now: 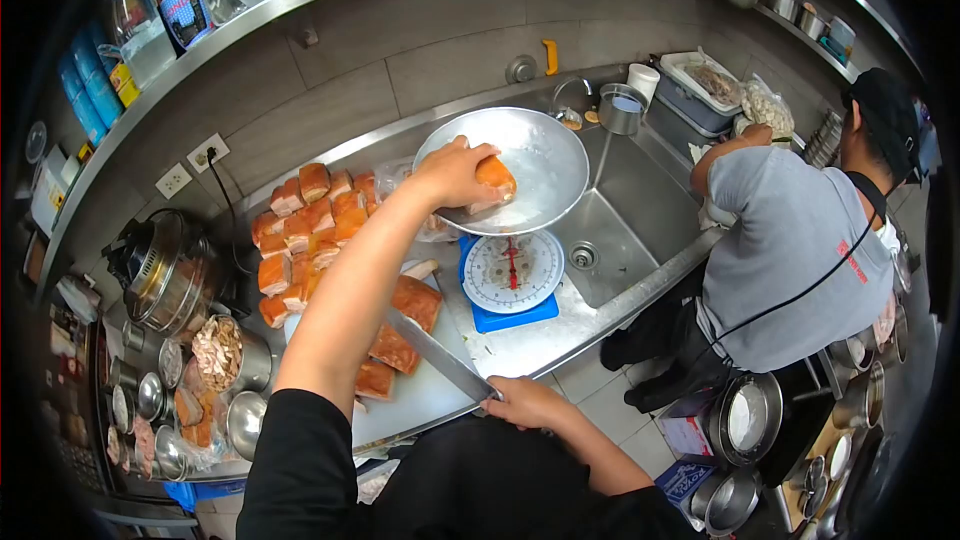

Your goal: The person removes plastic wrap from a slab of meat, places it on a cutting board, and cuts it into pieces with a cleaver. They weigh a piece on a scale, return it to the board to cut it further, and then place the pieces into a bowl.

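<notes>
Head view: L hand (462, 176) is over the wide metal bowl (555, 155), fingers clamped on a meat chunk (497, 178) w/ orange-brown skin and a paler underside. Chunk is inside the bowl's outline, near the wearer's side; can't tell if it touches the bowl's bottom. Bowl sits on the blue scale (512, 275), round white dial w/ red needle facing up, on the steel worktop (525, 342). R hand (527, 403) has its fingers closed round the handle of the knife (438, 353); blade runs up and left from the hand, over the pale cutting board (385, 423), tip end by the L forearm. Can't tell if the blade touches the board. Larger meat slabs (417, 302) lie on the board, partly behind the knife, w/ a smaller pc. (375, 380) just beside them, nearer the wearer. Cut blocks (285, 198), same orange-brown tops, sit in a close group L of the bowl, partly hidden by the L forearm. Sink (625, 230) is R of the scale, round drain in its floor; a small metal pot (620, 114) stands near its far side. Beyond the sink, at R, a co-worker (795, 250) in grey top & black cap leans toward the worktop, well apart from the wearer's hands.
</notes>
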### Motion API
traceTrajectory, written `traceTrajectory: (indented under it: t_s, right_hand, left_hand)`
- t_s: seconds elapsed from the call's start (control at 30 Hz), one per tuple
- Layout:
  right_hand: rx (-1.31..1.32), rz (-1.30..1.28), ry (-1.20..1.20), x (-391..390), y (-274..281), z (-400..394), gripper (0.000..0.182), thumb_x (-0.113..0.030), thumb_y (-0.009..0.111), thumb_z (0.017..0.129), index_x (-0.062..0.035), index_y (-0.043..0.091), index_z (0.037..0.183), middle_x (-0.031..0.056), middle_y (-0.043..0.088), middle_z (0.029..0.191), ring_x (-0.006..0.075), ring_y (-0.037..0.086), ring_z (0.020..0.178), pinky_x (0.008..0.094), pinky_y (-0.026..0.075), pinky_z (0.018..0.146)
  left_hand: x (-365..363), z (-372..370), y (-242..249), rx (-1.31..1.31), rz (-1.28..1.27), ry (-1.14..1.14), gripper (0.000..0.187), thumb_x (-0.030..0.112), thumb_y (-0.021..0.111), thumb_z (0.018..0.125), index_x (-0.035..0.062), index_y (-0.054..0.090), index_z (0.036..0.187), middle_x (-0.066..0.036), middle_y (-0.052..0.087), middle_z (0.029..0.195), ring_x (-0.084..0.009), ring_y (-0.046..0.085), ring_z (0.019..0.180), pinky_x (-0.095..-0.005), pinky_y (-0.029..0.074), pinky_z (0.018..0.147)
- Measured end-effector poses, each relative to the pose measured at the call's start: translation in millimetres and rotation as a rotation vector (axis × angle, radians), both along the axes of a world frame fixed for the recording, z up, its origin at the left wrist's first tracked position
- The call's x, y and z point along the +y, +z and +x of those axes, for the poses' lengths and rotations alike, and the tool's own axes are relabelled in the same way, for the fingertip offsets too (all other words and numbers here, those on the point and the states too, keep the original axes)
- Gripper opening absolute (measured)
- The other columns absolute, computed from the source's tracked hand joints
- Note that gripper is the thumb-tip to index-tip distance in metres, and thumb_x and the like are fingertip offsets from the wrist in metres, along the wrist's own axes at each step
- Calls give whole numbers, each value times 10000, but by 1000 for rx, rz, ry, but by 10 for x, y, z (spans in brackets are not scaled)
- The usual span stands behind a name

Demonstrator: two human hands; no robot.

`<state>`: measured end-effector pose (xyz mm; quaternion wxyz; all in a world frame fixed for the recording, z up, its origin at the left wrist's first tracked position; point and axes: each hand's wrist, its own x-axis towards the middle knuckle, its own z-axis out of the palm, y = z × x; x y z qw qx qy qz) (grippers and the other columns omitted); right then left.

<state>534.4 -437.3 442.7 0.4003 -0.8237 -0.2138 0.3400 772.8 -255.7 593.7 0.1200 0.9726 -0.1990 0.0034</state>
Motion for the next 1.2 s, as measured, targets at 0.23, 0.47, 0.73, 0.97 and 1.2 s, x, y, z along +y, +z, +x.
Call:
traceTrajectory:
  t_s: [0.23, 0.47, 0.73, 0.97, 1.2]
  right_hand:
    - [-3, -14, 52, -9, -34, 75, 360, -326, 554, 946, -9, 572, 1115, 172, 650, 671, 268, 637, 525, 417, 508, 554]
    - [2, -19, 77, 4, 20, 99, 352, -328, 556, 949, -9, 570, 1097, 176, 646, 662, 283, 633, 514, 425, 511, 564]
    - [-5, -8, 69, -32, -13, 95, 327, -335, 563, 949, -18, 561, 1028, 164, 636, 648, 282, 629, 513, 421, 505, 555]
    - [54, -36, 89, -58, -13, 102, 329, -353, 564, 956, -26, 549, 994, 138, 630, 637, 253, 625, 507, 399, 497, 533]
    - [113, -59, 26, -112, 19, 110, 317, -335, 578, 959, -36, 568, 1063, 92, 605, 605, 192, 603, 479, 345, 467, 475]
  left_hand:
    - [32, 2, -71, -17, -5, 17, 973, 687, 708, 680, 175, 449, 1465, -222, 491, 1364, -388, 534, 1233, -421, 441, 1031]
    - [28, 35, -78, -46, 34, -14, 1029, 726, 696, 675, 137, 432, 1476, -220, 472, 1399, -383, 507, 1270, -427, 422, 1054]
    - [-20, 47, -28, -56, 40, -6, 988, 692, 713, 675, 169, 447, 1470, -223, 502, 1360, -388, 526, 1240, -427, 439, 1028]
    - [262, 193, -70, 64, -229, -168, 740, 413, 757, 744, 115, 506, 1374, -196, 549, 1278, -333, 562, 1163, -381, 432, 1027]
    - [1577, -608, 725, -42, -614, 100, 803, 389, 768, 775, 77, 420, 1429, -161, 548, 1309, -239, 533, 1222, -329, 411, 1053]
